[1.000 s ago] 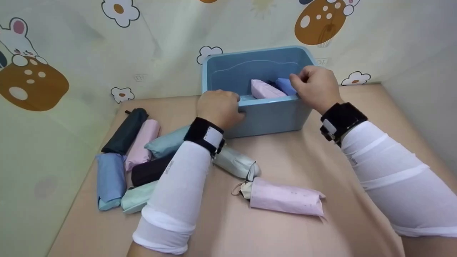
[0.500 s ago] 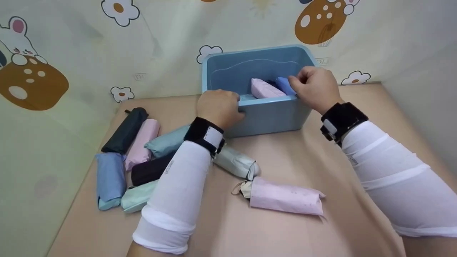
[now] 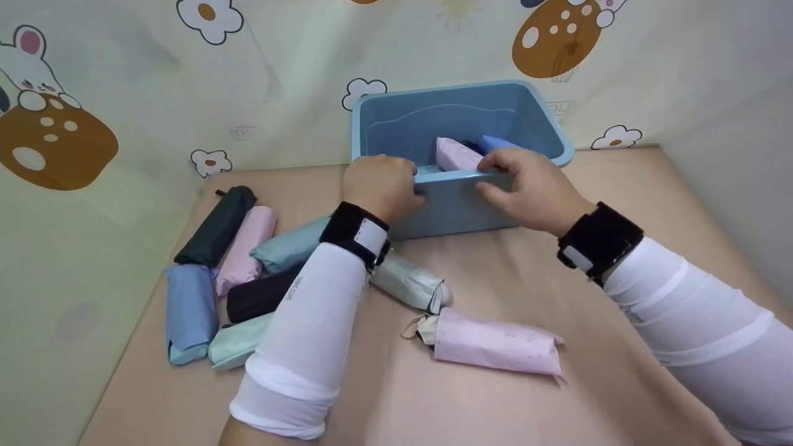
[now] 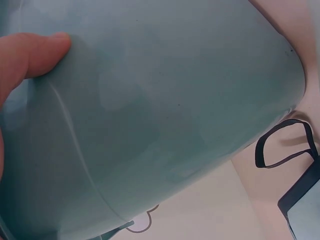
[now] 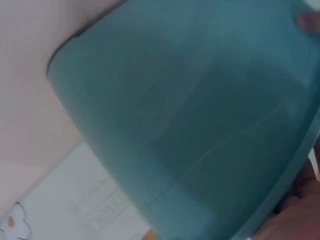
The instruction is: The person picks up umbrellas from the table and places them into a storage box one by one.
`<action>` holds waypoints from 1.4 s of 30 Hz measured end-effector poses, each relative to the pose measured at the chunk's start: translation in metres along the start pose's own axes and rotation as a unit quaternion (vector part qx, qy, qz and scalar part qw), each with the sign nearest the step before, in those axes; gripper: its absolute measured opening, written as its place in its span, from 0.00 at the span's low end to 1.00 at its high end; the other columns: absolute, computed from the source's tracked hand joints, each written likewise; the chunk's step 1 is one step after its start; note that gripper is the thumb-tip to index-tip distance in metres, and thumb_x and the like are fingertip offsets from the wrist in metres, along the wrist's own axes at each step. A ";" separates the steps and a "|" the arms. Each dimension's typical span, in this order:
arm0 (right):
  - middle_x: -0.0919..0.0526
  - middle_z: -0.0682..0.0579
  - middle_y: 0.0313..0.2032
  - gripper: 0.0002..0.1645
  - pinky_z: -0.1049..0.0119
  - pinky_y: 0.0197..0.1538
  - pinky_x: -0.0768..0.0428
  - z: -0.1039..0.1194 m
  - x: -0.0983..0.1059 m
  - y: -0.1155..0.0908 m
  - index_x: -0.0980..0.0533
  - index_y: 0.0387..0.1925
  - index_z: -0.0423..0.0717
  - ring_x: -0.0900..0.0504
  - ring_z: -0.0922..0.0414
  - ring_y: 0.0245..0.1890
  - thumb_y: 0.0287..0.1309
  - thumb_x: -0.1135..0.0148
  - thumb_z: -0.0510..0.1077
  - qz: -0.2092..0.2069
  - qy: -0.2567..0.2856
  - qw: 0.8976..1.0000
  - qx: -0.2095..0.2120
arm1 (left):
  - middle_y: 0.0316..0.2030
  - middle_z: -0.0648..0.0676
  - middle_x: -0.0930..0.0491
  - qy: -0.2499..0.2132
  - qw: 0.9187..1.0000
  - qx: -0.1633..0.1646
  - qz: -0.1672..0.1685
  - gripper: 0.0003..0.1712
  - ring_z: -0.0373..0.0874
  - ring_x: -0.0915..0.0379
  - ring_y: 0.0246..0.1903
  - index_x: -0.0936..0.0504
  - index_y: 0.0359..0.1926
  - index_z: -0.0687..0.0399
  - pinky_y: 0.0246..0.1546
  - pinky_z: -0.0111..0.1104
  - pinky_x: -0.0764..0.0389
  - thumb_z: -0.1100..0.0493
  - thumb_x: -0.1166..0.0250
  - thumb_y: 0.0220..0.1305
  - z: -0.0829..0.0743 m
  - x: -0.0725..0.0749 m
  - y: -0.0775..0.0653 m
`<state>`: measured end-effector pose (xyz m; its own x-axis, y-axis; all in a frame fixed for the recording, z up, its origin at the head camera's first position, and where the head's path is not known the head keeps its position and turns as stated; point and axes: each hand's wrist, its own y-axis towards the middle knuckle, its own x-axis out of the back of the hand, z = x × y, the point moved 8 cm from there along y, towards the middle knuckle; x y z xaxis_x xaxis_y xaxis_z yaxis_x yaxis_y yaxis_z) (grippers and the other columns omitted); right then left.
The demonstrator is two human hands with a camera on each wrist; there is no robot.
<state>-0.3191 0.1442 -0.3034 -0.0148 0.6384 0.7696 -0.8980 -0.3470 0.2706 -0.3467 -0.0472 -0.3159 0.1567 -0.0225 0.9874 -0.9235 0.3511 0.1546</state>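
Observation:
A blue plastic storage bin (image 3: 458, 207) stands near the back wall in the head view. My left hand (image 3: 381, 186) grips its front rim toward the left, fingers over the edge; in the left wrist view the thumb (image 4: 45, 52) presses the outer wall. My right hand (image 3: 536, 189) holds the same rim farther right, fingers over the edge and thumb outside. Inside the bin lie a pink folded umbrella (image 3: 457, 153) and a blue one (image 3: 495, 143), partly hidden by the rim and right hand, with something dark between them.
Left on the table, several folded umbrellas lie close together, among them a dark green one (image 3: 217, 226), a blue one (image 3: 191, 313) and a black one (image 3: 260, 297). A silvery umbrella (image 3: 409, 282) and a pale pink umbrella (image 3: 495, 342) lie in front of the bin.
My right hand has moved down and left from above the bin's right front corner onto the front rim, its fingers spreading round the edge. The left hand and the bin stay in place.

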 end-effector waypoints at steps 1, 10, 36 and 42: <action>0.16 0.43 0.52 0.16 0.48 0.63 0.26 0.006 -0.004 -0.004 0.19 0.52 0.40 0.22 0.46 0.55 0.67 0.33 0.45 0.008 -0.013 1.000 0.021 | 0.26 0.50 0.15 0.001 1.000 0.000 0.002 0.16 0.48 0.18 0.31 0.16 0.29 0.49 0.35 0.45 0.18 0.43 0.31 0.63 0.000 0.000 0.000; 0.18 0.41 0.62 0.16 0.44 0.70 0.27 0.051 -0.025 -0.041 0.18 0.52 0.40 0.24 0.43 0.66 0.65 0.30 0.42 0.060 -0.031 0.988 0.136 | 0.27 0.51 0.15 0.008 1.000 0.005 0.021 0.17 0.48 0.19 0.31 0.13 0.36 0.49 0.37 0.44 0.17 0.41 0.32 0.65 0.000 -0.001 -0.001; 0.19 0.51 0.56 0.47 0.56 0.57 0.17 0.072 -0.125 -0.133 0.25 0.66 0.48 0.18 0.53 0.54 0.46 0.19 0.60 0.301 -0.177 0.912 0.213 | 0.27 0.51 0.15 0.007 1.000 0.000 0.005 0.17 0.47 0.19 0.30 0.15 0.31 0.50 0.35 0.44 0.18 0.42 0.32 0.65 -0.001 -0.001 -0.002; 0.19 0.47 0.56 0.51 0.54 0.57 0.17 0.068 -0.127 -0.131 0.28 0.69 0.44 0.16 0.51 0.51 0.46 0.18 0.56 0.301 -0.181 0.920 0.174 | 0.28 0.50 0.15 0.009 1.000 -0.001 0.008 0.17 0.47 0.19 0.31 0.15 0.32 0.49 0.35 0.44 0.18 0.41 0.32 0.65 0.000 -0.002 -0.001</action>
<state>-0.1700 0.0617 -0.3977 -0.2589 0.0092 0.9659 -0.5784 -0.8023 -0.1474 -0.3459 -0.0479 -0.3177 0.1479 -0.0002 0.9890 -0.9255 0.3524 0.1385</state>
